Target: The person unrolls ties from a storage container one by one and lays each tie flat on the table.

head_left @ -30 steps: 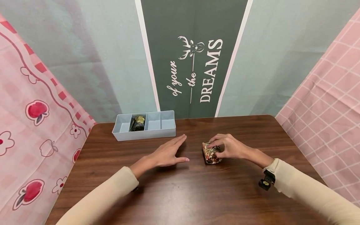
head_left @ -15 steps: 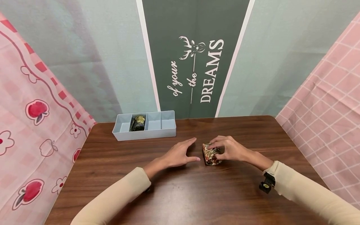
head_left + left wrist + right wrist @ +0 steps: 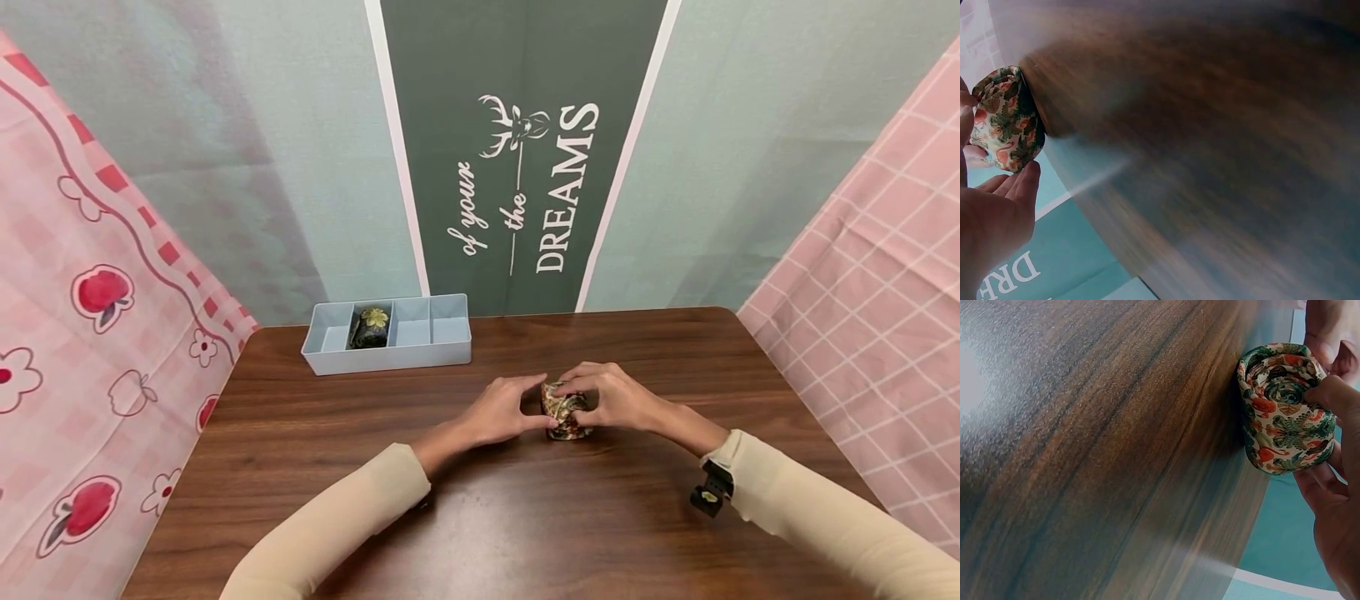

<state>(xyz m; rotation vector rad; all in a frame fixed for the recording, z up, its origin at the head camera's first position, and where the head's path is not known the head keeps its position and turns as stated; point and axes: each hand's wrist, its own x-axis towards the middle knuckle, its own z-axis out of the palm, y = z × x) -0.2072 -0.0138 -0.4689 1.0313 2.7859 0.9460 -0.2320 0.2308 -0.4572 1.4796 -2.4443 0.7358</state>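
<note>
Pale blue, the divided tray held a dark roll second from left. Your left hand, loosely extended, framed the patterned roll on the table, contact unclear. Your right hand pinched that roll, its coiled end facing that wrist, long axis indistinct.

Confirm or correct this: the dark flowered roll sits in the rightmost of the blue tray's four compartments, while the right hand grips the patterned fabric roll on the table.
The position is wrong: the head view shows the dark flowered roll in the second compartment from the left of the blue tray. The right hand does grip the patterned fabric roll on the table.
</note>
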